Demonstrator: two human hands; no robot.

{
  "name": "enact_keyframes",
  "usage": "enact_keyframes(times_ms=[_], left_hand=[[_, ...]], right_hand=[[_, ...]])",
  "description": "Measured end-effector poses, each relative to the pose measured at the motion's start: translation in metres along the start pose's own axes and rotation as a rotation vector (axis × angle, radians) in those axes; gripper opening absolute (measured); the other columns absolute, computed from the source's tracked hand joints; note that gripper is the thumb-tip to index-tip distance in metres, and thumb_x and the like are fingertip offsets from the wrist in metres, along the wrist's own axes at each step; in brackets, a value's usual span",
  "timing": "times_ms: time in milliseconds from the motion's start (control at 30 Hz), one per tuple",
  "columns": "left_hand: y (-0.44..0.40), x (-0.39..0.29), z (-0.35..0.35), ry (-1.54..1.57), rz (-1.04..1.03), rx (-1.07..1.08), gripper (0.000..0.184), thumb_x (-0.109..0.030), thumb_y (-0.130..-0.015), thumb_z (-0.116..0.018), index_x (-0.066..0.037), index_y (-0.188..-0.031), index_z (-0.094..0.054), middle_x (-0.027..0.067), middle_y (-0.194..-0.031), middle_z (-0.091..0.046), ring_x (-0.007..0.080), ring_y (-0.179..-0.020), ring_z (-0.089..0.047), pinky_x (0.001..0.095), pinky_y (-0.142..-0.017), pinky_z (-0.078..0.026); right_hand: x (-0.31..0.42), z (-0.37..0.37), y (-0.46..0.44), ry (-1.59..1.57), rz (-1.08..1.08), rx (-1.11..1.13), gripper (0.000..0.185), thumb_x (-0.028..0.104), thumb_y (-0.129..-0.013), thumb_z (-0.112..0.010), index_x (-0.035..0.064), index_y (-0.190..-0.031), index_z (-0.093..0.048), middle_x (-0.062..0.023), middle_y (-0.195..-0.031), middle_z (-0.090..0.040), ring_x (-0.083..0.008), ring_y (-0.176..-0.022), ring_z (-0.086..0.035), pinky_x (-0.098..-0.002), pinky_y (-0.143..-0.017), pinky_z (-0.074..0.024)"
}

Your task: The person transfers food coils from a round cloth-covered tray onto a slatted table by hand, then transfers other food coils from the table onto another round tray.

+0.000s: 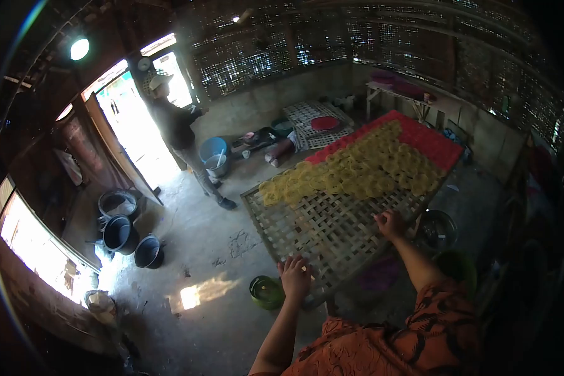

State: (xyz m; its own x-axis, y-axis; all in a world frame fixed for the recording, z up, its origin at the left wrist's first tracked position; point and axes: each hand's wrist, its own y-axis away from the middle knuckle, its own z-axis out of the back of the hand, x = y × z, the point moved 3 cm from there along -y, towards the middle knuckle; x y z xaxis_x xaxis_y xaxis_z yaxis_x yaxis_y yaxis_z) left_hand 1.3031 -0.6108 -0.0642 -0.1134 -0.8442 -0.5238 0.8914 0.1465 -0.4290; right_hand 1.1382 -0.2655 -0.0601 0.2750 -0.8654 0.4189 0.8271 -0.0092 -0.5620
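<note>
A large woven bamboo rack [332,233] stretches out in front of me. Yellow, round, nest-like pieces [357,166] cover its far half, with a red layer [420,136] behind them. My left hand [296,276] lies at the rack's near left edge, fingers spread over the weave. At the near right edge, my right hand [390,224] rests over the slats with its fingers curled in. What lies inside those fingers, if anything, is hidden.
A person [174,125] stands by the bright doorway, near a blue basin [213,149]. Black tubs [120,234] stand on the floor at left. A green bowl [266,292] sits beside the rack's near corner. Another woven rack [304,119] and a bench [401,94] line the back wall.
</note>
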Motion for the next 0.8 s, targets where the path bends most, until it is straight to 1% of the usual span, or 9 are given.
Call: enact_keyframes(times_ms=[33,67,200,400,500,600,700,767,800], left_hand=[[0.0,0.001,0.0,-0.014,0.007,0.0,0.023,-0.026,-0.085,-0.063,-0.015,-0.105,-0.068,0.0046,-0.122,-0.062,0.0313,-0.127,-0.047,0.0542,-0.11,-0.024],[0.0,0.003,-0.003,-0.014,0.009,0.011,0.024,-0.027,-0.085,-0.063,-0.015,-0.105,-0.068,0.0047,-0.123,-0.062,0.0314,-0.127,-0.047,0.054,-0.11,-0.023],[-0.001,0.007,-0.005,-0.009,0.021,0.015,0.025,-0.028,-0.085,-0.063,-0.014,-0.105,-0.068,0.0047,-0.124,-0.061,0.031,-0.128,-0.046,0.054,-0.111,-0.022],[0.001,0.004,-0.001,-0.003,0.046,0.03,0.026,-0.028,-0.086,-0.062,-0.015,-0.107,-0.069,0.0048,-0.126,-0.061,0.0298,-0.13,-0.044,0.0544,-0.111,-0.021],[0.001,0.003,0.0,0.001,0.047,0.007,0.026,-0.028,-0.086,-0.062,-0.015,-0.107,-0.068,0.0048,-0.125,-0.061,0.0297,-0.129,-0.044,0.0546,-0.111,-0.021],[0.001,0.007,-0.002,-0.009,0.017,0.013,0.028,-0.027,-0.084,-0.064,-0.015,-0.109,-0.067,0.0046,-0.126,-0.06,0.0305,-0.129,-0.045,0.0546,-0.111,-0.022],[0.001,0.007,-0.001,-0.009,0.012,0.012,0.028,-0.027,-0.084,-0.065,-0.015,-0.108,-0.066,0.0046,-0.127,-0.06,0.0313,-0.128,-0.046,0.0546,-0.111,-0.023],[0.002,0.007,0.0,-0.002,0.02,-0.012,0.027,-0.027,-0.083,-0.065,-0.014,-0.107,-0.066,0.0045,-0.126,-0.059,0.0318,-0.127,-0.046,0.0547,-0.111,-0.023],[0.002,0.006,0.0,0.002,0.022,-0.011,0.027,-0.027,-0.083,-0.065,-0.014,-0.107,-0.066,0.0044,-0.126,-0.06,0.0318,-0.127,-0.046,0.0545,-0.111,-0.023]], right_hand=[[0.003,0.002,0.0,0.02,0.028,-0.008,0.036,0.04,-0.085,-0.066,0.0096,-0.066,-0.062,-0.0073,-0.079,-0.06,-0.0311,-0.078,-0.061,-0.042,-0.071,-0.0482],[0.003,0.002,-0.001,-0.028,0.0,0.02,0.033,0.036,-0.082,-0.069,0.0069,-0.069,-0.063,-0.0095,-0.078,-0.06,-0.0316,-0.08,-0.059,-0.0419,-0.073,-0.0466],[0.004,0.003,0.0,-0.048,-0.015,0.033,0.033,0.036,-0.083,-0.069,0.0068,-0.069,-0.063,-0.0091,-0.078,-0.06,-0.0315,-0.079,-0.059,-0.0421,-0.073,-0.0466],[0.006,0.003,0.001,-0.051,-0.001,0.041,0.033,0.036,-0.084,-0.068,0.0058,-0.071,-0.063,-0.0099,-0.08,-0.061,-0.0325,-0.077,-0.06,-0.0417,-0.068,-0.0469],[0.006,0.003,-0.002,-0.059,0.03,0.006,0.032,0.036,-0.083,-0.068,0.0053,-0.073,-0.064,-0.0104,-0.08,-0.061,-0.033,-0.077,-0.061,-0.0416,-0.066,-0.0471],[0.007,0.002,-0.003,-0.038,0.039,0.029,0.031,0.035,-0.083,-0.068,0.0057,-0.074,-0.065,-0.0108,-0.079,-0.061,-0.0335,-0.076,-0.06,-0.0419,-0.065,-0.0468],[0.003,-0.002,-0.002,-0.076,0.057,0.016,0.034,0.037,-0.084,-0.067,0.0048,-0.073,-0.064,-0.0119,-0.08,-0.06,-0.0334,-0.077,-0.06,-0.0416,-0.066,-0.0466],[-0.001,-0.005,-0.002,-0.071,-0.037,0.097,0.037,0.038,-0.086,-0.066,0.0031,-0.073,-0.062,-0.0129,-0.082,-0.059,-0.0335,-0.077,-0.06,-0.0417,-0.067,-0.0464],[-0.002,-0.004,-0.001,-0.079,-0.028,0.1,0.039,0.038,-0.087,-0.065,0.0018,-0.073,-0.061,-0.0133,-0.084,-0.059,-0.0335,-0.078,-0.059,-0.042,-0.068,-0.0462]])
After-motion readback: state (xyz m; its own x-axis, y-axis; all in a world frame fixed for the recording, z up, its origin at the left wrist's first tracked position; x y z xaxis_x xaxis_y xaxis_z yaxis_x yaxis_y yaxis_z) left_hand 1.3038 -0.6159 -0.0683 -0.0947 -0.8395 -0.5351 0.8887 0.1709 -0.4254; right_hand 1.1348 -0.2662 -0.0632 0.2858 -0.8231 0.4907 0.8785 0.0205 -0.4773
